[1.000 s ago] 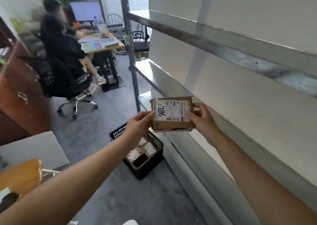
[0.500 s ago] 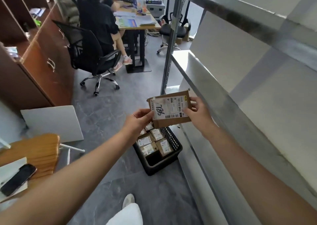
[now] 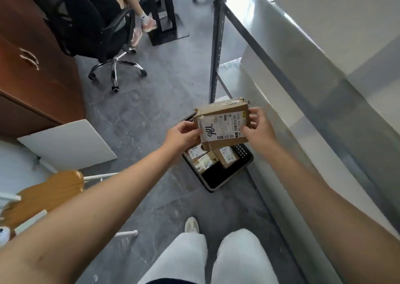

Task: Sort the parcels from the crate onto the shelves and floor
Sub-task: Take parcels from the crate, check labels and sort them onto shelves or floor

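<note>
From the head camera, looking down, you have one parcel (image 3: 223,124) held between both hands, right above the far end of the crate (image 3: 218,166). Your left hand (image 3: 183,135) pinches its left edge, thumb on the labelled face and fingers behind; your right hand (image 3: 256,124) clamps the right edge the same way. Neither hand is free.

The parcel is a flat cardboard box with a white shipping label marked in black pen. It looks light, since fingertips alone carry it, and stiff enough to keep its shape. The tape along the top edge is ragged, so keep your hold on the short sides, not on that seam. Cardboard gives good friction; slipping seems unlikely.

In the crate, which stands on the grey floor (image 3: 134,114), several more small parcels (image 3: 213,157) lie at the far end; the near end is bare. The shelves (image 3: 281,52) run along the crate's right side, the lowest board just beside it. A seated person's chair (image 3: 97,24) stands well beyond the crate, to its left.
</note>
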Available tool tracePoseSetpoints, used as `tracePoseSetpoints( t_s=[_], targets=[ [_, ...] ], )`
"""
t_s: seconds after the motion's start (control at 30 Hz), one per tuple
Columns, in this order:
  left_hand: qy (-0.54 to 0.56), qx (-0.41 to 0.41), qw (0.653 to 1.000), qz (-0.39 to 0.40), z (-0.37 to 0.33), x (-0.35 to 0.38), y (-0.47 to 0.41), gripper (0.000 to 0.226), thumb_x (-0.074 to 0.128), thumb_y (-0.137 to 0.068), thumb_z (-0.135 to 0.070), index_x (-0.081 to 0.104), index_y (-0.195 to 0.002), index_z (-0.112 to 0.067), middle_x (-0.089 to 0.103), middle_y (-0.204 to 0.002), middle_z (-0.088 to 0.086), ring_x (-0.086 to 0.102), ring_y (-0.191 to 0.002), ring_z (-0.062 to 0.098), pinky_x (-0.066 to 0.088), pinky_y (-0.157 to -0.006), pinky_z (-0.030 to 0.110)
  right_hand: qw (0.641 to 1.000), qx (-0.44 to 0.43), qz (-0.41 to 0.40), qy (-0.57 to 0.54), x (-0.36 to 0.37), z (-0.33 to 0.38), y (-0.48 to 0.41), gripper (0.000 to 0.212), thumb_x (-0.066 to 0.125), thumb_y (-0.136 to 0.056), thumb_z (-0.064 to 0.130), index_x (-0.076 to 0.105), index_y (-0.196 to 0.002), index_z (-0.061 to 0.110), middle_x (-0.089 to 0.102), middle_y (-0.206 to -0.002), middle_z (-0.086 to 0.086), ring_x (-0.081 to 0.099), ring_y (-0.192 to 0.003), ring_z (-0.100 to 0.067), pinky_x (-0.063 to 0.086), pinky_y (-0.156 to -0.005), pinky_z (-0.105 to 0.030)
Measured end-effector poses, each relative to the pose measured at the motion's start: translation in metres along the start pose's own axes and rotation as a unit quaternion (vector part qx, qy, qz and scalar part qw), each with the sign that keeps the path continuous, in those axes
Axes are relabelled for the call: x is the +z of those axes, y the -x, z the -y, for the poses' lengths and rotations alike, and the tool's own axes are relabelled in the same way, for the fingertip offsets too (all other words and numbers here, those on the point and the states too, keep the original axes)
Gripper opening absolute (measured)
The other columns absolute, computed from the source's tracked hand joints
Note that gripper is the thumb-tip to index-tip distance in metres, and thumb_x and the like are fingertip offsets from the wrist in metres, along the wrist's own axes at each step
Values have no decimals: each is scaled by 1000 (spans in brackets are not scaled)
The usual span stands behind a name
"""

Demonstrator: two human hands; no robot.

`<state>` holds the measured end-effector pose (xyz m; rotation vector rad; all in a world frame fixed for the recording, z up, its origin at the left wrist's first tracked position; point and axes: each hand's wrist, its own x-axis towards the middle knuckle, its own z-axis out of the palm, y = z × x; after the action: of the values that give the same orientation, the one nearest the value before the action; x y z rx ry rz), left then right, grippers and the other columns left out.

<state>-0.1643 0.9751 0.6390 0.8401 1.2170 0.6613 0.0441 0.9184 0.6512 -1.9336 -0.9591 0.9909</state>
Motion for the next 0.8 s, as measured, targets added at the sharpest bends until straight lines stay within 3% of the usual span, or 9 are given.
tracePoseSetpoints(
  t_s=[0.1,0.17,0.23,0.33,0.43,0.5,0.7,0.8],
  targets=[
    [-12,-28,1000,-1,25,11,-39,14,69,-86,1,60,-93,-7,67,-100,13,66,-102,32,57,-90,42,999,22,13,29,9,-33,-32,54,60,-93,6,34,-129,38,55,-103,15,63,-93,-8,60,-65,-26],
    [-17,-53,998,-7,48,19,-69,19,68,-86,4,56,-94,-8,66,-98,12,68,-95,27,59,-84,41,998,33,31,53,17,-59,-57,75,64,-90,9,21,-134,52,54,-110,12,62,-97,-12,61,-75,-37],
    [-21,-78,997,-23,75,27,-102,26,65,-86,8,52,-94,-12,64,-100,13,67,-91,24,60,-81,41,996,43,56,55,25,-92,-88,86,65,-90,8,12,-138,56,50,-119,7,59,-104,-11,60,-79,-36],
    [-47,-84,995,-36,121,35,-151,47,63,-86,10,48,-115,-22,67,-100,14,69,-91,23,61,-76,41,991,39,91,85,42,-146,-131,85,62,-93,5,11,-143,52,49,-117,9,57,-91,-1,53,-64,-18],
    [-64,-108,992,-33,177,41,-195,67,58,-88,13,43,-133,-35,70,-87,4,71,-76,11,58,-60,27,986,31,117,118,66,-206,-169,88,63,-90,5,14,-142,56,54,-125,2,62,-100,-15,58,-81,-42],
    [-71,-137,987,-35,218,41,-223,62,57,-90,10,48,-138,-29,68,-94,7,70,-81,13,58,-63,26,981,39,138,132,83,-248,-189,87,62,-90,5,17,-142,58,51,-130,-1,61,-105,-17,56,-87,-46],
    [-61,-226,968,-95,346,31,-286,47,58,-94,1,58,-134,-24,67,-107,11,68,-94,24,60,-79,36,952,92,232,178,133,-366,-241,81,62,-93,11,19,-146,55,55,-135,5,57,-115,-13,47,-92,-28],
    [-67,-274,952,-116,399,28,-311,48,58,-94,-2,55,-138,-23,63,-115,9,67,-97,24,59,-81,40,931,123,266,218,156,-405,-262,81,61,-95,16,15,-148,55,54,-139,0,59,-115,-18,51,-97,-37]
  ],
)
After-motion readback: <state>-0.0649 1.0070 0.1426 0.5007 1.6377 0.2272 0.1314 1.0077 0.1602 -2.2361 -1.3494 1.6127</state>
